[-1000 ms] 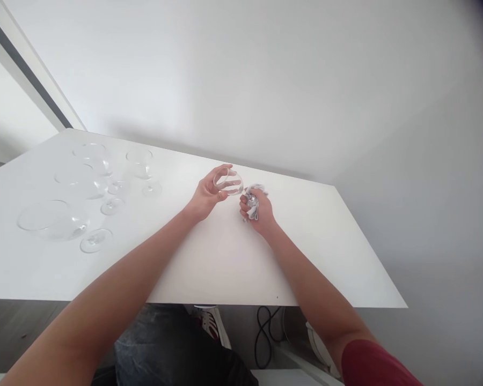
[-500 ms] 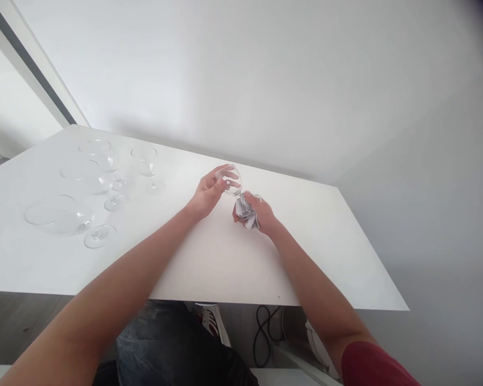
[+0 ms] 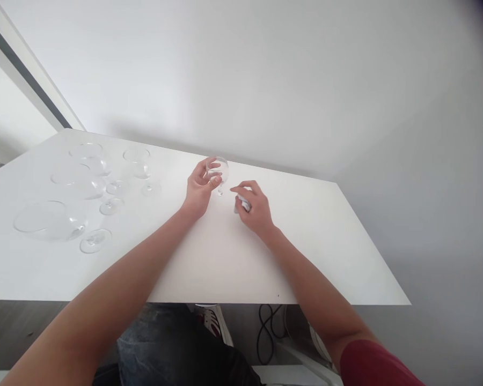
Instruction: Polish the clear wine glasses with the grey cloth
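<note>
My left hand (image 3: 200, 187) is closed round the bowl of a small clear stemmed glass (image 3: 221, 170), thumb in front and fingers behind. The glass is held above the white table, its short stem pointing down. Just to the right, my right hand (image 3: 255, 206) grips a crumpled grey-white cloth (image 3: 242, 203), mostly hidden in the palm. Its index finger reaches towards the stem, with a small gap between them.
Several clear stemmed glasses stand on the left of the white table (image 3: 326, 252), among them a large one (image 3: 48, 222) near the front and a smaller one (image 3: 137, 163) further back. A wall (image 3: 265, 80) rises behind. Beneath the table hangs a dark cable (image 3: 265, 335).
My right hand and the cloth have come away from the glass's stem and foot, baring the stem. My left hand has shifted slightly left, turning the glass more upright.
</note>
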Action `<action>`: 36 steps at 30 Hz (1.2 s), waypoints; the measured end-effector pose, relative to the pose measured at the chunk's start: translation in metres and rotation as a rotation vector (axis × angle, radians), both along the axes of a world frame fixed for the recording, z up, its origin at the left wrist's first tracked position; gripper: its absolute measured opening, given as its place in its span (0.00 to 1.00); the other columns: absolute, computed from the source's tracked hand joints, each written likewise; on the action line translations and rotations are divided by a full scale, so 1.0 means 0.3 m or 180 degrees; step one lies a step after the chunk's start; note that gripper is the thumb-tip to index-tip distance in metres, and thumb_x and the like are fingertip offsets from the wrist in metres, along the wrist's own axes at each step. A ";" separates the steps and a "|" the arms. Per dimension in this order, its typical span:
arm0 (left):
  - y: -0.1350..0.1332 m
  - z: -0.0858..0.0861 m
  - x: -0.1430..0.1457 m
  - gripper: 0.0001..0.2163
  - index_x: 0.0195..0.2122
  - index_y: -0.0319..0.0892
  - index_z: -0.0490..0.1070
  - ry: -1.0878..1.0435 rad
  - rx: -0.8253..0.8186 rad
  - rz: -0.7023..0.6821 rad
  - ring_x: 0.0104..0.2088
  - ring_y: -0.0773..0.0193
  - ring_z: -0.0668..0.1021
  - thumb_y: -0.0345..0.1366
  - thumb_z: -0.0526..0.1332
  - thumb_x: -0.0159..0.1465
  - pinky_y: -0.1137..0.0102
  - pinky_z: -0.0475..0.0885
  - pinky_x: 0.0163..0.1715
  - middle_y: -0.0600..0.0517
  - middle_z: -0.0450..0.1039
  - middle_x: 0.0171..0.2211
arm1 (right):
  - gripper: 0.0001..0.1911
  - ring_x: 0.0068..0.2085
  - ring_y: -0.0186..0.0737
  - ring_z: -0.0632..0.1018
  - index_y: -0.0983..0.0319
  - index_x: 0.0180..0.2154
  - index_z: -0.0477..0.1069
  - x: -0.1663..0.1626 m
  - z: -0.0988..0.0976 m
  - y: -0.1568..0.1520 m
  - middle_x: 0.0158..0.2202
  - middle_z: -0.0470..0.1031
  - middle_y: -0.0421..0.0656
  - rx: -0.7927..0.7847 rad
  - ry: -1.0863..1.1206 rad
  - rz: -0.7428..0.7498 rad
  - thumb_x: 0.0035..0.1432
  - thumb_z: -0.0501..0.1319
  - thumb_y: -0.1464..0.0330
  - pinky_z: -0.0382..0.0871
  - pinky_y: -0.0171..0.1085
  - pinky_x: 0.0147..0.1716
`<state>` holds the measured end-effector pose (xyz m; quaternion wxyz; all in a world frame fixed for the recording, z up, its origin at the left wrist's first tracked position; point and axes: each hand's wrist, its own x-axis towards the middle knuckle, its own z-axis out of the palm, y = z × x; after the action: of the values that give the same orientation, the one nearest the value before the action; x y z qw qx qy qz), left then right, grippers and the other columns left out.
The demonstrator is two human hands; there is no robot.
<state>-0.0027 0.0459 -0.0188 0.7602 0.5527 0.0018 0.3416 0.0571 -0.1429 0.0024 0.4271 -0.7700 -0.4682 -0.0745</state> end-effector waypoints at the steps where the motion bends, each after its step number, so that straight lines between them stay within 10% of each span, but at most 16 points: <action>1: -0.001 0.000 -0.001 0.28 0.57 0.53 0.74 0.0024 0.0026 -0.0002 0.54 0.54 0.78 0.50 0.75 0.57 0.61 0.74 0.53 0.47 0.72 0.59 | 0.18 0.37 0.38 0.77 0.53 0.53 0.77 -0.002 -0.006 0.004 0.57 0.73 0.46 -0.0305 -0.0018 0.0093 0.65 0.56 0.69 0.72 0.41 0.39; 15: -0.018 -0.002 -0.004 0.30 0.59 0.50 0.76 0.0457 0.0643 -0.0120 0.50 0.56 0.76 0.48 0.76 0.55 0.66 0.74 0.42 0.44 0.74 0.58 | 0.25 0.42 0.41 0.80 0.52 0.61 0.73 -0.016 -0.014 0.018 0.66 0.70 0.41 -0.2096 -0.0673 0.0207 0.65 0.55 0.68 0.71 0.39 0.33; 31: -0.002 -0.037 0.014 0.35 0.68 0.53 0.66 0.0511 0.0655 -0.0258 0.62 0.49 0.72 0.50 0.73 0.61 0.60 0.75 0.53 0.43 0.68 0.66 | 0.23 0.52 0.47 0.80 0.55 0.61 0.72 -0.022 0.014 0.026 0.69 0.68 0.42 -0.2432 -0.0424 -0.0179 0.67 0.54 0.68 0.75 0.43 0.44; 36: 0.001 -0.032 0.014 0.16 0.44 0.45 0.77 0.0480 0.0270 0.0614 0.49 0.59 0.77 0.53 0.64 0.68 0.70 0.72 0.41 0.45 0.76 0.51 | 0.21 0.49 0.48 0.80 0.59 0.59 0.71 -0.003 0.010 0.025 0.63 0.74 0.47 -0.2555 -0.0318 -0.0727 0.67 0.53 0.70 0.72 0.43 0.41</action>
<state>0.0014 0.0462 -0.0285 0.6974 0.6057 0.0976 0.3704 0.0562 -0.1354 0.0055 0.0590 -0.9177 -0.3918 0.0298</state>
